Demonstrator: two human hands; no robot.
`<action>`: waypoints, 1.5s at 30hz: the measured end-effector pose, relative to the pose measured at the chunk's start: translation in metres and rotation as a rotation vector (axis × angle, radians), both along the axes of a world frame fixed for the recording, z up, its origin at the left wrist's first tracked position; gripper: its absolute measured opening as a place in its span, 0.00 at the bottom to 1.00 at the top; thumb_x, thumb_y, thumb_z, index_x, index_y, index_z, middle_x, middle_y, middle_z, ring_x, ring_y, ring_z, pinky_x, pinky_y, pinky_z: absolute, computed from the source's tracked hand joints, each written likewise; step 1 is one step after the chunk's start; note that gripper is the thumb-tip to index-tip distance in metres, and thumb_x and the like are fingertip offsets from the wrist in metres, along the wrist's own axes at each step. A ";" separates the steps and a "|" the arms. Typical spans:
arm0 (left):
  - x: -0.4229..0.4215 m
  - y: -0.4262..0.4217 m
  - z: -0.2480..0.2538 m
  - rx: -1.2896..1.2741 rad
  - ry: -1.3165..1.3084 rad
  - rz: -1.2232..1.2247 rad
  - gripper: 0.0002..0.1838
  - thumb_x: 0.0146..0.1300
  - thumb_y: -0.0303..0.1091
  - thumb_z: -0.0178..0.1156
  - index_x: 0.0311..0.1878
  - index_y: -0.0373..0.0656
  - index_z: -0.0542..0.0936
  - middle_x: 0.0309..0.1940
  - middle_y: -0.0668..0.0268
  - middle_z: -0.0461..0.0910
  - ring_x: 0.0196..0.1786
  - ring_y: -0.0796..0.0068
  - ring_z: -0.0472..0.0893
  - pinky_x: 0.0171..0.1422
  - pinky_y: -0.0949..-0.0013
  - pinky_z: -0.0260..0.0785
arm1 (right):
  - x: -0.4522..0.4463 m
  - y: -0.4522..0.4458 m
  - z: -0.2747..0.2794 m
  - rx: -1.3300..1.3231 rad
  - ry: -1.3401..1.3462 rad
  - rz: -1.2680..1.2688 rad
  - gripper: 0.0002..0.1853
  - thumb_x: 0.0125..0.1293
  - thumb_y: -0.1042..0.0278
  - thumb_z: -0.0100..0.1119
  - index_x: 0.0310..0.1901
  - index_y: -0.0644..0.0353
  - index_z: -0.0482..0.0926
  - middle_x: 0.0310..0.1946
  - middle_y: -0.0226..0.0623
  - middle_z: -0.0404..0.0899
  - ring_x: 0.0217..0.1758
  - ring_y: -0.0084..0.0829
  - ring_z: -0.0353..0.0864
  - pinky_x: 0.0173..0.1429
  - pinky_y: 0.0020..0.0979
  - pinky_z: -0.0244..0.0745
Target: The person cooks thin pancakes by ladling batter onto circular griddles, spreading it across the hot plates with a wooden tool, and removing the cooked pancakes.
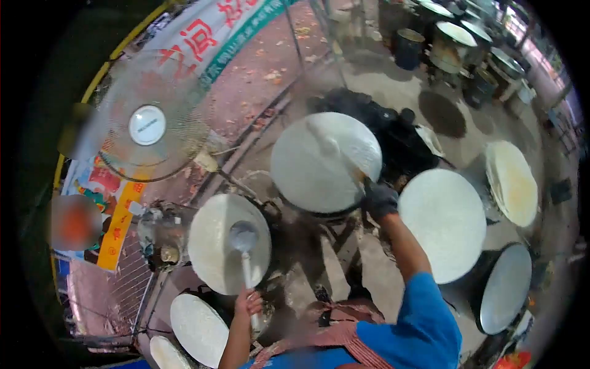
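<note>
While the person's left hand (249,302) wraps closely around the pale handle of one ladle (243,237), its round bowl sits over one wide tub (210,252) with pale contents. From where I stand, I can't tell whether the bowl touches them.

Taking the large round griddle (295,175) as the middle of a clock, that tub lies between seven and eight. The right hand (380,200), in one dark glove, is closed around a brownish tool (358,175) at the griddle's four o'clock edge (its far end is a blur to me, so I can't say what kind). The griddle's surface is pale, with one whitish streak across its upper part.

Toward four o'clock I count two discs: one broad pale round (442,224) just beside the gloved hand's forearm, and, farther out, one greyer round (507,289), which looks tilted. One layered pale stack (513,184) stands at three. Two more pale rounds, a larger one (200,329) and a partly cut-off one (167,353), lie toward seven. One fan (147,125) faces in from nine, its cage blurred.
</note>
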State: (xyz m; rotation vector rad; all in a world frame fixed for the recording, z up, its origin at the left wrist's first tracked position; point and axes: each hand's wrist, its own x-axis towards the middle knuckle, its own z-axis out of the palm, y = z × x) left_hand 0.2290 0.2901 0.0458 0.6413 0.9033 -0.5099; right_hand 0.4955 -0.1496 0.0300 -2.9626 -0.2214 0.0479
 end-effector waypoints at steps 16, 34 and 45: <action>0.229 -0.161 0.015 0.061 -0.365 0.031 0.13 0.51 0.23 0.46 0.37 0.47 0.56 0.12 0.68 0.58 0.10 0.78 0.59 0.11 0.73 0.52 | -0.097 -0.006 -0.003 -0.017 0.128 -0.305 0.13 0.56 0.56 0.45 0.39 0.48 0.75 0.27 0.40 0.77 0.31 0.44 0.76 0.33 0.42 0.70; 0.030 -0.148 0.067 -0.824 -0.216 0.232 0.08 0.62 0.41 0.47 0.41 0.51 0.65 0.14 0.75 0.55 0.10 0.88 0.55 0.08 0.85 0.47 | -0.181 0.032 0.011 0.625 -0.425 0.123 0.18 0.59 0.68 0.50 0.51 0.63 0.70 0.42 0.42 0.75 0.41 0.32 0.76 0.45 0.28 0.70; -0.219 -0.165 0.028 -0.671 -0.242 0.454 0.16 0.65 0.44 0.40 0.55 0.58 0.62 0.15 0.75 0.57 0.11 0.87 0.54 0.12 0.81 0.50 | -0.176 0.014 -0.032 1.254 0.522 0.060 0.15 0.60 0.63 0.48 0.43 0.64 0.74 0.38 0.35 0.76 0.38 0.31 0.74 0.45 0.29 0.69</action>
